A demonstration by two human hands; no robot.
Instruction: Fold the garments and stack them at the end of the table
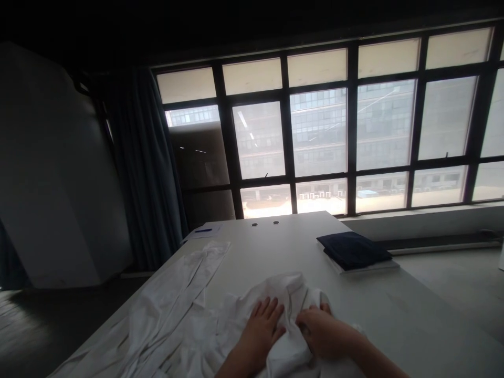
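white cloth [236,317], bottom centre, lies rumpled, so this one looks unfinished; left hand [260,326] spreads flat on it, right hand [323,329] curls in, grip unclear; dark cloth [354,249], frame right, sits folded.

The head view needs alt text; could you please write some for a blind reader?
A person's left hand lies spread on crumpled white cloth on a white table, the right hand curled against it. Dark folded cloth lies to the right; beyond is a gridded window.
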